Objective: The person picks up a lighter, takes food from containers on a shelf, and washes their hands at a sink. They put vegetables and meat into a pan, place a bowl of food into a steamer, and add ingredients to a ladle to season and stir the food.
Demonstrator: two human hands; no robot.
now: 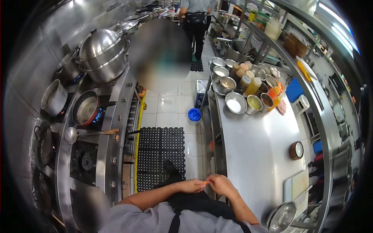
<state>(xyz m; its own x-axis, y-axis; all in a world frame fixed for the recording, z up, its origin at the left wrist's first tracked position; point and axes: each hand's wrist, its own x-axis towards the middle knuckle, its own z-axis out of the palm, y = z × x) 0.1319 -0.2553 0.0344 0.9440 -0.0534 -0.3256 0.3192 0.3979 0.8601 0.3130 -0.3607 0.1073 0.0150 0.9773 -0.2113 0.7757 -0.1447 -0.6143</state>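
Note:
My left hand and my right hand meet in front of my waist, fingers closed. Between their fingertips is a small orange piece, too small to name. Both hands seem to pinch it. They are above the gap between the stove and the steel counter, touching neither. On the counter to the right are a brown round container and a cutting board.
At left, the stove bears a red frying pan over a blue flame, a ladle and a large steamer pot. Bowls and squeeze bottles crowd the counter's far end. A rubber mat covers the floor. A person stands ahead.

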